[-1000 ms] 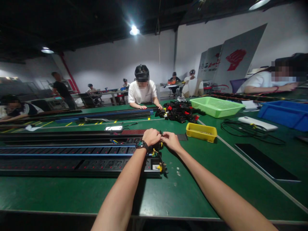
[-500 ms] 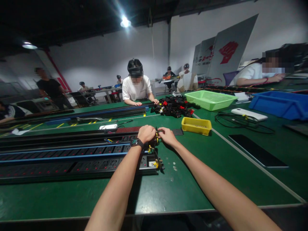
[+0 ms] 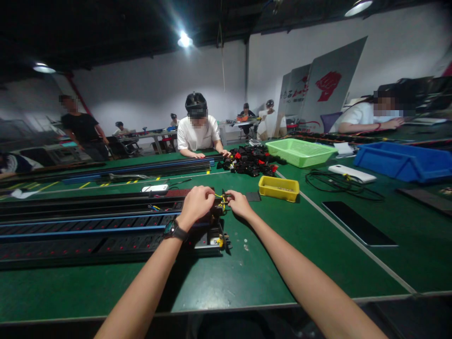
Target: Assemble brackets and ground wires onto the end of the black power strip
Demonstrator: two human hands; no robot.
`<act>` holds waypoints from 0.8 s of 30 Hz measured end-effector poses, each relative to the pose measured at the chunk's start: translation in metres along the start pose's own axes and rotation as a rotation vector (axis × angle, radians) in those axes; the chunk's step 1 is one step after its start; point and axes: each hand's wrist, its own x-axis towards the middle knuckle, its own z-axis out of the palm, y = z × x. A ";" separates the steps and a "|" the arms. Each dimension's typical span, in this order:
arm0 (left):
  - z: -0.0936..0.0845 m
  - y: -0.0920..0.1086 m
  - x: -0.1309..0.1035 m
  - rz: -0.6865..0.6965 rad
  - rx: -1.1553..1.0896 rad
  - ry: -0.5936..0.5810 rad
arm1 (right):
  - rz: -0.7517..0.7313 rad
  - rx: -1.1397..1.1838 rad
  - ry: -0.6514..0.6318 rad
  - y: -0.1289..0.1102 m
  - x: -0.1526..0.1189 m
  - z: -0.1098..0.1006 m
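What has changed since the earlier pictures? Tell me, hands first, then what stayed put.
The left hand has drawn back leftward along the power strips, opening a gap between the two hands; a yellow-green wire now shows there. Whether its fingers grip the wire is unclear. The right hand stays at the strip ends. The yellow bin and green basket stayed where they were on the table.

Both arms (image 3: pixel 136 278) stretched forward; left grip (image 3: pixel 197 203) back-up, near curled right grip (image 3: pixel 240 204).
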 end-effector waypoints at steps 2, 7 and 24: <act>-0.012 0.001 -0.034 -0.022 -0.028 0.038 | 0.001 -0.009 0.006 0.000 0.000 0.000; -0.022 0.009 -0.123 -0.094 -0.248 0.191 | 0.007 0.000 0.005 0.000 -0.002 0.000; 0.015 0.014 -0.191 0.042 -0.395 0.194 | -0.172 -0.827 0.103 -0.018 -0.035 -0.098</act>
